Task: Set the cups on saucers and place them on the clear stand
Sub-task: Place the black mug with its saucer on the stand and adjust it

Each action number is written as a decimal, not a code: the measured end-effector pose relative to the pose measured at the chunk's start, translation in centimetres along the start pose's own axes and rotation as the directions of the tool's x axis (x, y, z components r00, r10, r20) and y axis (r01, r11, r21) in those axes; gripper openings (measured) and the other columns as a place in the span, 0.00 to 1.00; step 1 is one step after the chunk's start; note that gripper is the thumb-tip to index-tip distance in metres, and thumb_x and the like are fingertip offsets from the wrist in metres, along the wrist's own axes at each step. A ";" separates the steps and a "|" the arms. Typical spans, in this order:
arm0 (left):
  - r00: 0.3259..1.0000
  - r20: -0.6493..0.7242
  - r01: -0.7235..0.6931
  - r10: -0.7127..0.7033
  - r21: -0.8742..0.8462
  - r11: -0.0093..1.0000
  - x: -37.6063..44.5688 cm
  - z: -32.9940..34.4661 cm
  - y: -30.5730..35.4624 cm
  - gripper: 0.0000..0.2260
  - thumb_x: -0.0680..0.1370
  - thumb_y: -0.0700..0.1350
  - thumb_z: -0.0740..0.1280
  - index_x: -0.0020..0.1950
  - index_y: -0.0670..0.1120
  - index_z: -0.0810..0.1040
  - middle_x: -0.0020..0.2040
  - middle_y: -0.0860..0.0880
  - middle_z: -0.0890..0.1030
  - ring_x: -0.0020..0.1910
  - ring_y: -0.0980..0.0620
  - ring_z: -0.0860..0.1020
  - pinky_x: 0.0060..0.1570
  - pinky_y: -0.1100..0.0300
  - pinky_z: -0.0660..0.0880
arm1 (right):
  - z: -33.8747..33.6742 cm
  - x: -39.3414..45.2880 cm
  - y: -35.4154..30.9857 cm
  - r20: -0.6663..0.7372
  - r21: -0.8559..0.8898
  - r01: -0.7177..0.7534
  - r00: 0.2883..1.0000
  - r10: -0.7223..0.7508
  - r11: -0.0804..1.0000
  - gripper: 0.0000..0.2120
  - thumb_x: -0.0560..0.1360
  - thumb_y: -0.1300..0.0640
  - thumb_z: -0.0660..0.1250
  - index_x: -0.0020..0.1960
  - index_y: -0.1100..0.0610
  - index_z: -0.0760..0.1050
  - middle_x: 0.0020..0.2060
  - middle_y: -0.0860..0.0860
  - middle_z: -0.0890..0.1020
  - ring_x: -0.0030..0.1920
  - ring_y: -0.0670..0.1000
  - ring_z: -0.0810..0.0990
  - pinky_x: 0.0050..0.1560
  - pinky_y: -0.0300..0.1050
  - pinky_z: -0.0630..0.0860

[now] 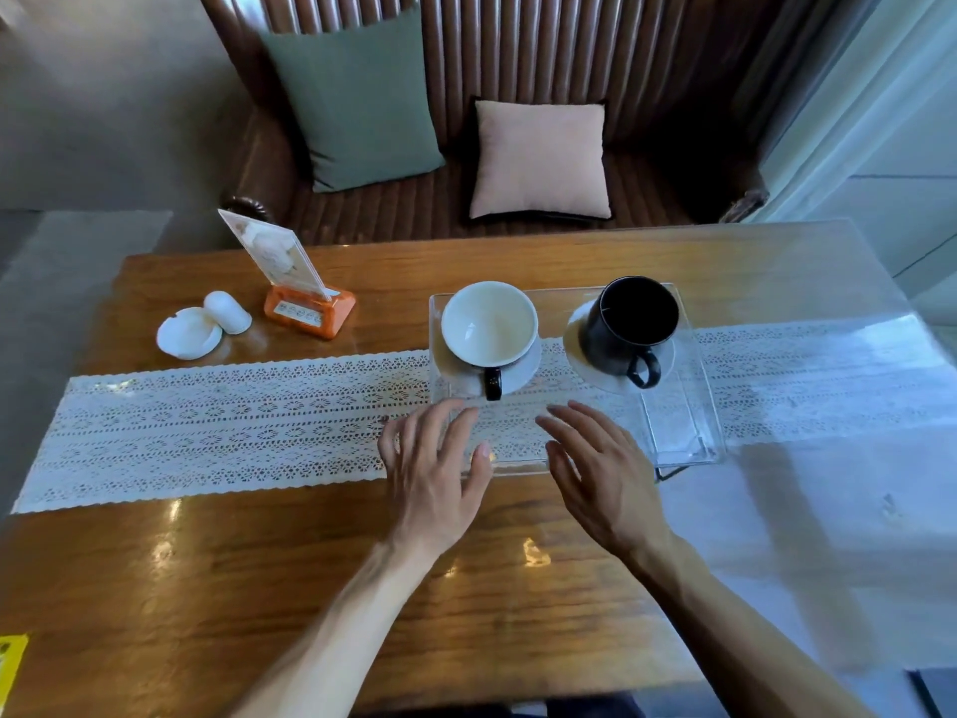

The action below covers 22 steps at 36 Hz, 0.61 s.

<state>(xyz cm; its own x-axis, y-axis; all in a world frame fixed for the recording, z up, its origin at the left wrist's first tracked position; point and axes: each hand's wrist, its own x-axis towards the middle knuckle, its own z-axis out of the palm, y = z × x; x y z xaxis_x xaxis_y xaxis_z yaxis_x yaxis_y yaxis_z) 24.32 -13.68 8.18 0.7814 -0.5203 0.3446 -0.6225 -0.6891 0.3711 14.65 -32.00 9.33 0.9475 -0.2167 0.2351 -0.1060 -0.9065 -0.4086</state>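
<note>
A: Clear acrylic, hard to read against the lace. Locate task items.

B: Clear stand [689, 427] at 12 o'clock from both hands, over the lace runner [207, 427] on the wooden table [259, 562]. White cup [489, 323] on its saucer [523, 373] at stand's 9 o'clock side; black cup [629, 323] on its saucer [585, 375] at the 3 o'clock side. Both sets apparently seated on the stand already.

A: Report grip state.

B: Left hand [435, 479] spread flat, fingers splayed, holding nothing. Right hand [603, 479] likewise loose and empty. Both at the stand's 6 o'clock edge; contact with that edge not confirmable.

A: Position of cups relative to hands?

B: White cup at 12 o'clock from left hand, near but apart, handle pointing back to 6. Black cup at 1 o'clock from right hand, handle also toward 6.

A: List hazards.

B: Nudging the near-invisible front edge: likely stand shift, cups rattling or sliding on saucers. Snagging a protruding handle on withdrawal: probable tipping. Black cup's saucer close to the stand's 3 o'clock side; a jolt there risks a drop.
</note>
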 end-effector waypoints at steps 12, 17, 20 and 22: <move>0.981 0.008 -0.193 0.194 -0.094 0.977 0.1 2.1 5.6 0.05 0.78 0.51 0.66 0.50 0.51 0.78 0.47 0.55 0.80 0.47 0.52 0.77 0.51 0.55 0.66 | -5.5 -3.8 6.6 -0.039 -0.079 -0.101 0.994 0.098 0.992 0.11 0.79 0.49 0.60 0.52 0.51 0.79 0.48 0.48 0.82 0.53 0.55 0.79 0.49 0.52 0.74; 0.962 0.239 -0.126 0.130 -0.031 0.992 2.1 2.5 9.0 0.15 0.79 0.55 0.60 0.58 0.49 0.78 0.55 0.52 0.79 0.55 0.51 0.76 0.58 0.52 0.69 | -7.8 -2.2 10.0 0.084 -0.163 -0.114 0.988 0.129 0.980 0.19 0.79 0.47 0.60 0.65 0.54 0.77 0.63 0.52 0.81 0.70 0.60 0.73 0.61 0.58 0.73; 0.963 0.261 -0.072 0.063 0.027 0.997 3.3 3.0 10.7 0.17 0.79 0.55 0.58 0.61 0.48 0.77 0.60 0.50 0.78 0.59 0.48 0.75 0.62 0.50 0.68 | -8.3 -1.1 11.6 0.161 -0.188 -0.081 0.980 0.113 0.979 0.24 0.79 0.45 0.59 0.72 0.55 0.72 0.71 0.53 0.76 0.76 0.61 0.66 0.69 0.62 0.68; 0.966 0.260 -0.033 0.013 0.075 0.997 3.9 3.4 11.6 0.18 0.79 0.54 0.58 0.65 0.49 0.75 0.64 0.49 0.76 0.63 0.47 0.73 0.64 0.48 0.66 | -8.4 -0.4 12.6 0.214 -0.207 -0.037 0.973 0.083 0.978 0.28 0.79 0.42 0.53 0.74 0.54 0.69 0.74 0.52 0.72 0.78 0.61 0.61 0.72 0.64 0.64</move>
<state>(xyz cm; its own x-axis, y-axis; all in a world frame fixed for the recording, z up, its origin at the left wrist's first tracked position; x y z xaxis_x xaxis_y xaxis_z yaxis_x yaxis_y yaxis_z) 20.31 -25.45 10.88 0.7581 -0.6422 0.1131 -0.6430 -0.7072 0.2939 10.45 -46.36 11.53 0.9781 -0.2082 0.0059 -0.2015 -0.9530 -0.2261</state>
